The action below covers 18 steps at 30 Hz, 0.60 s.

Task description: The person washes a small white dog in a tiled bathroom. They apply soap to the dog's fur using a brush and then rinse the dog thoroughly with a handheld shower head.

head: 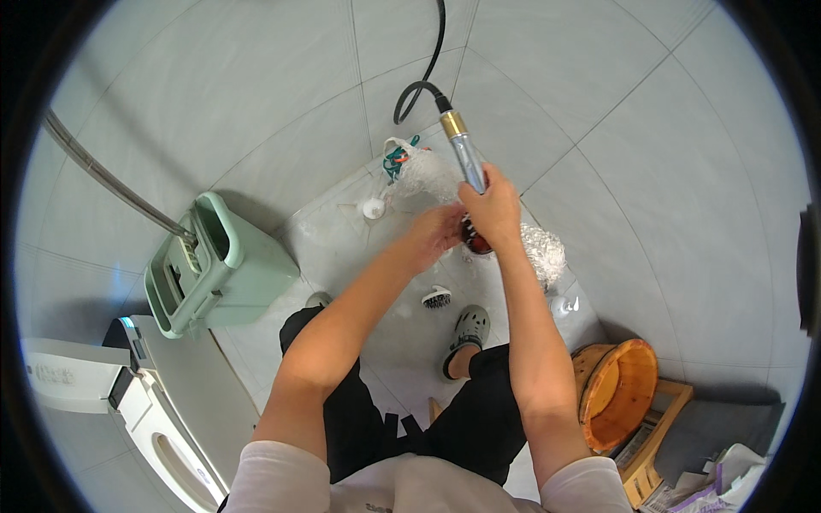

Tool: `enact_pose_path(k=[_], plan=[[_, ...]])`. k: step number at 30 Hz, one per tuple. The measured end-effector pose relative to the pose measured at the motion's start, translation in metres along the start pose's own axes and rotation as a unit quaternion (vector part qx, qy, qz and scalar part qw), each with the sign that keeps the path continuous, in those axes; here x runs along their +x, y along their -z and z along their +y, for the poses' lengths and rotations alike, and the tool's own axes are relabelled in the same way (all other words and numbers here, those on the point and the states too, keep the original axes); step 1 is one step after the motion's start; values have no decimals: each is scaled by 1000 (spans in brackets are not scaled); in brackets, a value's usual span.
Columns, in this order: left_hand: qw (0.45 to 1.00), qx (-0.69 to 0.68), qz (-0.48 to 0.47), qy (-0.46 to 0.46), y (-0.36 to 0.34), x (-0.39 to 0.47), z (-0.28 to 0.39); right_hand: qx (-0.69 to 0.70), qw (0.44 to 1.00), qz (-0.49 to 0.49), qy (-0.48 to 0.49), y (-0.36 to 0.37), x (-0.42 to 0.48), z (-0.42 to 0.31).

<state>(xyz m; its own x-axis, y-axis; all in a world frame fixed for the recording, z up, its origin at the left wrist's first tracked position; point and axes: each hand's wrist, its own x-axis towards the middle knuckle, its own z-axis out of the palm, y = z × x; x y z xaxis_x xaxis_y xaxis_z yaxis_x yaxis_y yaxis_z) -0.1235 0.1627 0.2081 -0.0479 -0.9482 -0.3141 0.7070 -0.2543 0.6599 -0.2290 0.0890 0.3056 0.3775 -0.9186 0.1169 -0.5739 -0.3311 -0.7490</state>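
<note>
My right hand [495,208] grips a silver tube-shaped handpiece [467,157] with a gold collar, fed by a black hose [410,96]. Just below that hand is a rounded dark red thing [476,237] with white specks, partly covered by my fingers. My left hand [439,234] is at its left side, blurred; whether it grips the thing is not clear. A white shaggy bundle [544,253] lies to the right of my right wrist. Beyond my hands is a crumpled clear plastic bag [426,179] with green cords [394,165].
A white brush with black bristles [437,297] lies on the tiled floor by my clog [471,330]. Left stand a green mop bucket [250,288] and a toilet [167,449]. At right are a wooden tub [625,391], a wooden stool [673,391] and a clear plastic item [562,306].
</note>
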Motion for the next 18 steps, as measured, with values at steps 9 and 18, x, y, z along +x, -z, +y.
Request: enact_pose_path(k=[9, 18], plan=[[1000, 5, 19, 24, -32, -14, 0, -23, 1000, -14, 0, 24, 0, 9], [989, 132, 38, 56, -24, -18, -10, -91, 995, -17, 47, 23, 1, -8]])
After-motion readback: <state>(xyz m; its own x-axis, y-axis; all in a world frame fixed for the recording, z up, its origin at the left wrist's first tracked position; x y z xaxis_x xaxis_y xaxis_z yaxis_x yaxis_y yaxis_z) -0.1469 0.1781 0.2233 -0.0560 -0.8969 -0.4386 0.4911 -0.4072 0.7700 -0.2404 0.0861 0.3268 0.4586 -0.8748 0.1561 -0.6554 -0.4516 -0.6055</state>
